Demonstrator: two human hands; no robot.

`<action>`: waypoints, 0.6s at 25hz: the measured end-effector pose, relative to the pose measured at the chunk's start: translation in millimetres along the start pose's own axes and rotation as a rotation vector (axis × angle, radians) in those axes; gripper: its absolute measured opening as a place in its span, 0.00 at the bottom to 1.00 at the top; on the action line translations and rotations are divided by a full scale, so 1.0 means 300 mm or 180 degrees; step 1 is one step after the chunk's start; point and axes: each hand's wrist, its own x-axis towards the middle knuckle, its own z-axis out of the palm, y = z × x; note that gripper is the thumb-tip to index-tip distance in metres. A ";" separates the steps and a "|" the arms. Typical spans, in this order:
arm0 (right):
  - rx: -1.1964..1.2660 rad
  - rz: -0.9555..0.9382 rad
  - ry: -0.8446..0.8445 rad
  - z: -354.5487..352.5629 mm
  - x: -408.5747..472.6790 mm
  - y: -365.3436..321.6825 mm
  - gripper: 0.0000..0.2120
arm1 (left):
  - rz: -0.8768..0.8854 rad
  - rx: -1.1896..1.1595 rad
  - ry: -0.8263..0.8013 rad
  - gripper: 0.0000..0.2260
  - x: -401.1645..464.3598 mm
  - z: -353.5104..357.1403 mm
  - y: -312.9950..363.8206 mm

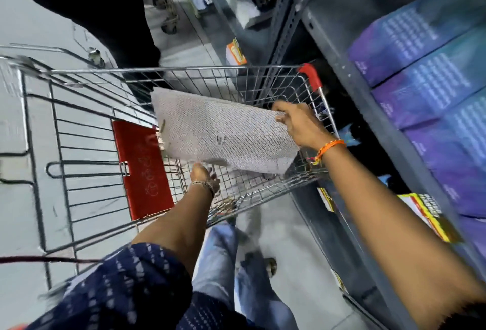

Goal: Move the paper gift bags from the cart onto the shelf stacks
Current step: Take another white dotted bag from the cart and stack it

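We look down past our own arms at a grey metal shelf unit [349, 72] running along our right side, its upper level packed with flat stacks of purple and blue paper gift bags [420, 66] whose printed faces blur with the camera's motion. To the left of it, touching or just beside the shelf's edge, stands a silver wire shopping cart [86, 166] with a red plastic child-seat flap [143, 172] and a red corner guard [311, 76]. Inside the basket, held above the wire floor and tilted, is a flat rectangular bundle of white paper gift bags with a fine dotted pattern [223, 129]; its long axis runs from upper left to lower right, so the far end points away from the shelf and the near end towards it. Our right hand [299, 124], an orange thread band at the wrist, is closed over the bundle's right edge and is the hand nearer the shelf stacks. Our left hand [205, 173], wearing a bracelet, is under the lower edge; whether its fingers are closed on the bundle we cannot tell. We judge the coming move to be a lift up and rightward, right hand leading. The paper looks stiff, thin and smooth.
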 end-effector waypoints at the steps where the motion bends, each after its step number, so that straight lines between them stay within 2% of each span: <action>1: -0.0004 -0.0145 0.0244 -0.049 -0.051 -0.031 0.10 | 0.0123 0.0007 -0.0188 0.13 -0.054 0.025 0.008; 3: 0.0032 -0.0301 0.0743 -0.157 -0.160 -0.099 0.06 | 0.0298 0.0003 -0.0682 0.10 -0.166 0.084 0.030; 9: 0.0213 -0.0214 0.2048 -0.401 -0.491 -0.219 0.03 | 0.1181 0.0144 -0.2033 0.23 -0.508 0.178 0.136; 13: 0.0624 -0.0144 0.2654 -0.495 -0.711 -0.285 0.06 | 0.1774 0.0336 -0.2283 0.15 -0.763 0.220 0.176; 15: 0.0872 -0.0122 0.2815 -0.530 -0.809 -0.310 0.01 | 0.2081 0.0274 -0.2544 0.11 -0.882 0.251 0.181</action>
